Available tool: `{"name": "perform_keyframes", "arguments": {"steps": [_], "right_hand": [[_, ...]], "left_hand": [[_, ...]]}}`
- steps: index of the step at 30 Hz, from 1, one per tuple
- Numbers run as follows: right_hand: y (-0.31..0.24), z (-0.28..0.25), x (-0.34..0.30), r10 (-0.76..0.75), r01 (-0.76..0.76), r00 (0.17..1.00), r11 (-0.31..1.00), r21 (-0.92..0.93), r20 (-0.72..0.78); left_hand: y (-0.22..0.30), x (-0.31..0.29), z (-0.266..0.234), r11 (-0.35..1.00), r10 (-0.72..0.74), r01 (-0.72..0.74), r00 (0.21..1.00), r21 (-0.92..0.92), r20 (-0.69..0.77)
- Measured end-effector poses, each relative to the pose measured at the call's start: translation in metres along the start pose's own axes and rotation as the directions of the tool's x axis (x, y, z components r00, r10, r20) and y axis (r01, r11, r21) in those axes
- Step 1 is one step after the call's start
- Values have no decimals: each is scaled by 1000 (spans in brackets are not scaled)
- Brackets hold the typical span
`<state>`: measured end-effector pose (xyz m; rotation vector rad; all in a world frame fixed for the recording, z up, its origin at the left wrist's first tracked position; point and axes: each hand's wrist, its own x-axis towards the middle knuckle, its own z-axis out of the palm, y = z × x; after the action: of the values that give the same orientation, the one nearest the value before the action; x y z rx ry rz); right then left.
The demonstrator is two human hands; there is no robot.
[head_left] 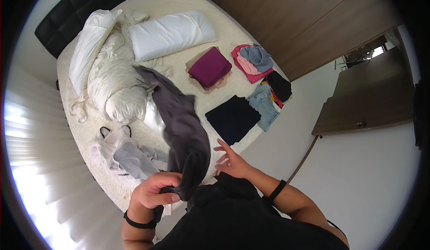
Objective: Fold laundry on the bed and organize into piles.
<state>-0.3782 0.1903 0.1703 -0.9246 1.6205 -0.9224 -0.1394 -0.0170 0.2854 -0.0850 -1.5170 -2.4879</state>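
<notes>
A long dark grey garment (181,115), perhaps trousers or leggings, stretches from me across the bed toward the bunched white duvet. My left hand (156,191) pinches its near edge, which looks like a stitched band, between thumb and fingers. Just right of the garment, my right hand (232,161) hovers with fingers apart and holds nothing. A folded black cloth item (233,119) lies beyond the right hand. To the left, near my left hand, is a loose heap of light grey and white clothes (134,158).
The bed (188,77) also carries a white pillow (174,34), the white duvet (114,79), a folded purple garment (210,68), folded jeans shorts (264,106) and a pink and blue-grey clothes pile (254,61). Pale curtains (36,147) hang left; a brown wooden wardrobe (286,21) stands right.
</notes>
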Motion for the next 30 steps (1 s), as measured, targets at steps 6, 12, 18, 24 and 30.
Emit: {"name": "perform_keyframes", "arguments": {"steps": [6,12,18,24,30], "right_hand": [[24,48,-1,-69,70,998,994,82,-14],[49,54,-25,93,92,925,886,-455,368],[52,86,-49,-80,296,921,780,-551,382],[80,86,-56,-4,242,924,781,-576,382],[43,53,-74,125,0,975,828,-561,184]], "left_hand": [[-28,-27,38,867,-424,361,897,344,127],[-74,-63,81,709,-648,591,761,384,24],[-87,-92,102,748,-630,611,777,257,-13],[-77,-80,122,819,-520,479,853,317,54],[-73,-78,144,792,-534,495,845,357,12]]}}
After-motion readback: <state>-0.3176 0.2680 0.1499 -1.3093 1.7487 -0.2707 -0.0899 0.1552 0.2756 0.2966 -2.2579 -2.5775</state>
